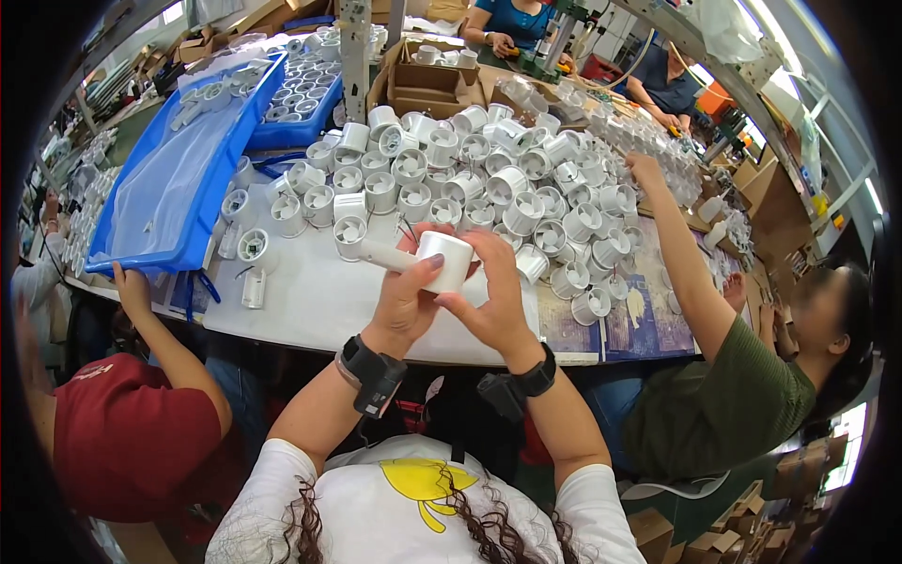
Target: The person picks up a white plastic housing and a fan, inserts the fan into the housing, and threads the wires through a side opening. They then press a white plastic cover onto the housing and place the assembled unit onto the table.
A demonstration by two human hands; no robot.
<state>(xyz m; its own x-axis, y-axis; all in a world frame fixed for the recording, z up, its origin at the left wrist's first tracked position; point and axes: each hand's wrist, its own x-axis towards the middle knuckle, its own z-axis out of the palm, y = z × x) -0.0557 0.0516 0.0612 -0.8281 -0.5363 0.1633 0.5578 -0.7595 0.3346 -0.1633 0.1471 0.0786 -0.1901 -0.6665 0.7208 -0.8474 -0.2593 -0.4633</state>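
Above the front of the white work surface [301,305], both my hands are around a white cylindrical plastic housing [447,259]. A pale tube-like part [383,255] sticks out to its left, by my left thumb. My left hand [404,299] is closed on the housing's left side, the thumb across its front. Around the right side curl the fingers of my right hand [496,289], its thumb near the bottom. Just beyond lies a big pile of similar white housings [507,185], several with thin wires. Another housing [253,245] stands apart on the left, beside a small white piece [254,288].
A blue tray [188,235] lined with clear film stands at the left, a co-worker's hand on its near edge. Blue-handled pliers [202,287] lie below it. At right, a co-worker in green [742,376] reaches over the pile. Cardboard boxes [427,89] and a metal post [355,56] stand behind.
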